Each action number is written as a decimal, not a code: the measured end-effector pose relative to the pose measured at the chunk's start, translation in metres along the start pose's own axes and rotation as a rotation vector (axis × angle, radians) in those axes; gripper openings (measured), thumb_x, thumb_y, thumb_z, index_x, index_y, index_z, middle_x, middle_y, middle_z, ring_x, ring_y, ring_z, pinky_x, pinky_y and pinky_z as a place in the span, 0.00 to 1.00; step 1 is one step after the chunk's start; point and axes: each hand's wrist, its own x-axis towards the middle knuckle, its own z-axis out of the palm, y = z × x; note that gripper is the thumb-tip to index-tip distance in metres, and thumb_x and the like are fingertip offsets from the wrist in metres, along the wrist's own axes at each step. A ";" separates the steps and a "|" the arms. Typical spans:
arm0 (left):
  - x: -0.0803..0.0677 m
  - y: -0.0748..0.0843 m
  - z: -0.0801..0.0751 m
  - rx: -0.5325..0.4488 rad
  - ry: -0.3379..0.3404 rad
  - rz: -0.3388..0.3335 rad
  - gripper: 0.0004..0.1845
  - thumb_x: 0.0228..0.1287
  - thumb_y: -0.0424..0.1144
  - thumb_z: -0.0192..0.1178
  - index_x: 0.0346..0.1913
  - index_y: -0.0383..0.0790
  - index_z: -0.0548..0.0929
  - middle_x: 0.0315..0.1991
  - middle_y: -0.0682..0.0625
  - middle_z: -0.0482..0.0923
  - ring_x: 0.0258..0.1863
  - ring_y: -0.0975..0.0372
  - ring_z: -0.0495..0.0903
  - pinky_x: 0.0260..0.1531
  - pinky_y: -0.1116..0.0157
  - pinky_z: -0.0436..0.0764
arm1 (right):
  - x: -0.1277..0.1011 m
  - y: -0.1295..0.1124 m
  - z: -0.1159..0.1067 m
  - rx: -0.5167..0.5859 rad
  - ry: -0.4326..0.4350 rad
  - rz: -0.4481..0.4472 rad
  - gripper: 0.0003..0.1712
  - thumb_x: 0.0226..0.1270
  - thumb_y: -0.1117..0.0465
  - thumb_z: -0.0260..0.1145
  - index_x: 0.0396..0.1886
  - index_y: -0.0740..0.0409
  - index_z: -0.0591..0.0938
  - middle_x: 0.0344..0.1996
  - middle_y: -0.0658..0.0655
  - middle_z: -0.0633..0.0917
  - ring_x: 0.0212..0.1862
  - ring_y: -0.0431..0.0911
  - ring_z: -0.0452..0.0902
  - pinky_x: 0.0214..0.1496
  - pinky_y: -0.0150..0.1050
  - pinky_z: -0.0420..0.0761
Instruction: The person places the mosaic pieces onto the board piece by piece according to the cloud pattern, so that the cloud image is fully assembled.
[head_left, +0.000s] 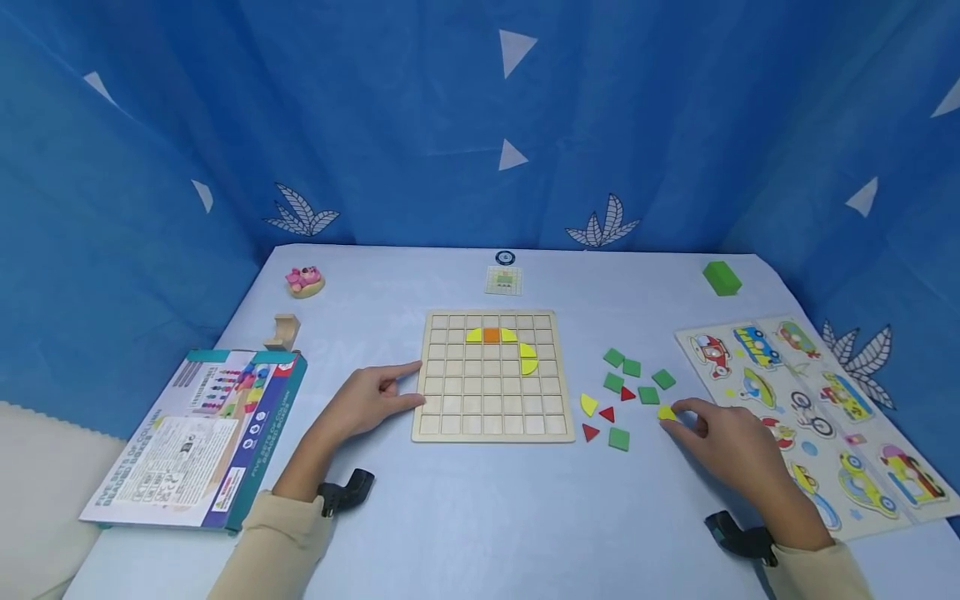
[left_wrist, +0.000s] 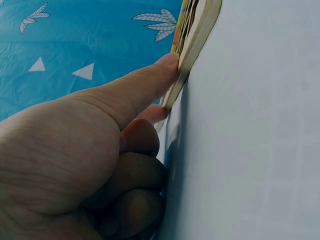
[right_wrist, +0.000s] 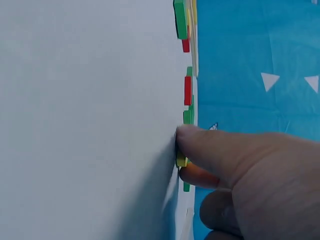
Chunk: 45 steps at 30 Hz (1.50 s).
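The right hand (head_left: 738, 446) pinches a small yellow piece (head_left: 666, 412) between thumb and forefinger at the outer edge of the loose scatter of green squares (head_left: 633, 379) and red triangles (head_left: 606, 414) on the table (head_left: 480, 517); the right wrist view shows the piece (right_wrist: 181, 160) low against the surface, so whether it has cleared the table cannot be told. To do this well, the pinch should sit on the piece's two flat edges, fingertips clear of the green square just beyond them, and the lift should go straight up so the neighbours are not dragged along. The left hand (head_left: 367, 400) lies with its forefinger straight and its tip pressed to the near-left edge of the wooden grid board (head_left: 492, 377), the other fingers curled under and holding nothing; that press is worth keeping firm, since it should stop the board sliding. On the board, yellow curved pieces (head_left: 528, 357) and an orange square (head_left: 491, 335) sit well away from the pinch, toward the far side. The open cells next to them look like the likely place for the piece, curve turned to match.
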 end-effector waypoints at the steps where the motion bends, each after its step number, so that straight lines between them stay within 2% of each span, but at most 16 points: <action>1: 0.000 0.000 0.000 0.001 0.000 0.003 0.34 0.61 0.53 0.73 0.69 0.49 0.79 0.17 0.53 0.67 0.17 0.62 0.63 0.21 0.65 0.61 | 0.000 0.000 0.000 0.002 -0.002 0.000 0.22 0.64 0.51 0.75 0.52 0.60 0.87 0.15 0.47 0.69 0.18 0.43 0.62 0.21 0.36 0.59; 5: 0.001 0.001 -0.001 0.005 0.000 0.010 0.34 0.61 0.52 0.73 0.69 0.48 0.79 0.16 0.53 0.67 0.17 0.61 0.63 0.21 0.65 0.61 | 0.000 -0.002 0.000 0.010 -0.001 -0.007 0.18 0.65 0.54 0.74 0.49 0.61 0.87 0.15 0.47 0.69 0.18 0.43 0.63 0.22 0.36 0.59; 12: 0.000 0.000 0.000 0.003 -0.001 0.000 0.34 0.61 0.53 0.73 0.69 0.48 0.79 0.17 0.53 0.67 0.18 0.61 0.64 0.21 0.65 0.62 | 0.005 -0.013 0.002 -0.016 0.000 0.012 0.25 0.62 0.49 0.76 0.50 0.63 0.86 0.15 0.48 0.71 0.18 0.43 0.64 0.20 0.37 0.60; 17: 0.000 -0.001 0.001 0.000 0.005 0.008 0.34 0.61 0.53 0.73 0.69 0.49 0.79 0.17 0.53 0.67 0.17 0.61 0.64 0.20 0.65 0.61 | 0.010 -0.018 0.004 -0.031 -0.021 0.020 0.24 0.63 0.51 0.76 0.50 0.65 0.85 0.13 0.48 0.70 0.17 0.43 0.65 0.21 0.37 0.62; 20: 0.000 -0.002 0.001 -0.002 0.005 0.015 0.34 0.61 0.53 0.73 0.69 0.48 0.79 0.17 0.53 0.67 0.17 0.61 0.64 0.20 0.65 0.62 | 0.012 -0.021 0.002 -0.011 -0.003 -0.009 0.22 0.62 0.53 0.77 0.48 0.64 0.86 0.12 0.47 0.68 0.17 0.42 0.63 0.21 0.36 0.61; 23: 0.000 -0.002 0.001 -0.003 0.007 0.016 0.34 0.61 0.53 0.73 0.69 0.47 0.79 0.17 0.53 0.67 0.17 0.62 0.64 0.20 0.65 0.62 | 0.019 -0.033 -0.005 0.046 0.019 -0.079 0.19 0.60 0.54 0.78 0.46 0.61 0.87 0.13 0.46 0.67 0.16 0.42 0.62 0.20 0.35 0.59; 25: 0.000 -0.002 0.001 -0.004 0.010 0.019 0.34 0.61 0.52 0.73 0.69 0.46 0.79 0.17 0.53 0.67 0.17 0.61 0.64 0.20 0.64 0.62 | 0.031 -0.048 -0.010 0.089 0.012 -0.151 0.17 0.60 0.54 0.79 0.44 0.58 0.88 0.13 0.45 0.68 0.16 0.41 0.62 0.19 0.35 0.60; 29: 0.000 -0.002 0.001 -0.013 0.013 0.007 0.34 0.61 0.52 0.74 0.69 0.48 0.80 0.17 0.53 0.67 0.17 0.61 0.64 0.20 0.65 0.62 | 0.066 -0.096 -0.011 0.172 -0.078 -0.309 0.14 0.62 0.54 0.78 0.45 0.53 0.88 0.13 0.44 0.69 0.16 0.40 0.63 0.19 0.34 0.62; 32: 0.000 -0.004 0.002 -0.018 0.010 -0.001 0.34 0.61 0.52 0.74 0.69 0.49 0.79 0.17 0.53 0.67 0.17 0.61 0.64 0.20 0.65 0.62 | 0.099 -0.136 0.001 0.211 -0.164 -0.428 0.13 0.63 0.54 0.76 0.46 0.50 0.88 0.14 0.44 0.69 0.17 0.39 0.64 0.22 0.35 0.64; 34: -0.001 -0.004 0.003 -0.020 0.010 -0.003 0.34 0.61 0.52 0.74 0.69 0.49 0.80 0.16 0.53 0.67 0.17 0.61 0.64 0.20 0.65 0.62 | 0.122 -0.161 0.013 0.216 -0.210 -0.511 0.13 0.65 0.53 0.75 0.47 0.49 0.88 0.14 0.44 0.71 0.18 0.39 0.65 0.27 0.36 0.67; 37: -0.001 -0.004 0.003 -0.021 0.012 0.004 0.34 0.60 0.52 0.74 0.69 0.49 0.80 0.16 0.54 0.67 0.17 0.62 0.64 0.20 0.65 0.62 | 0.151 -0.190 0.032 0.216 -0.273 -0.609 0.13 0.67 0.53 0.73 0.49 0.49 0.88 0.14 0.44 0.73 0.18 0.38 0.66 0.31 0.37 0.68; 40: 0.000 -0.003 0.003 -0.020 0.015 0.013 0.33 0.60 0.52 0.74 0.68 0.49 0.80 0.16 0.54 0.67 0.17 0.62 0.64 0.20 0.65 0.61 | 0.173 -0.206 0.049 0.219 -0.318 -0.644 0.13 0.69 0.55 0.70 0.51 0.51 0.87 0.14 0.45 0.73 0.17 0.39 0.64 0.28 0.36 0.67; 41: 0.000 -0.003 0.003 -0.019 0.016 0.017 0.33 0.60 0.52 0.74 0.68 0.49 0.80 0.16 0.54 0.67 0.17 0.62 0.63 0.20 0.65 0.61 | 0.178 -0.209 0.054 0.223 -0.331 -0.640 0.13 0.70 0.55 0.70 0.52 0.50 0.87 0.13 0.46 0.72 0.16 0.39 0.62 0.25 0.36 0.65; 45: 0.001 -0.003 0.002 -0.011 0.016 0.020 0.33 0.60 0.53 0.74 0.68 0.49 0.80 0.16 0.54 0.67 0.17 0.63 0.63 0.20 0.65 0.61 | 0.189 -0.212 0.068 0.257 -0.364 -0.626 0.13 0.73 0.57 0.67 0.53 0.50 0.87 0.11 0.46 0.69 0.16 0.39 0.59 0.25 0.35 0.63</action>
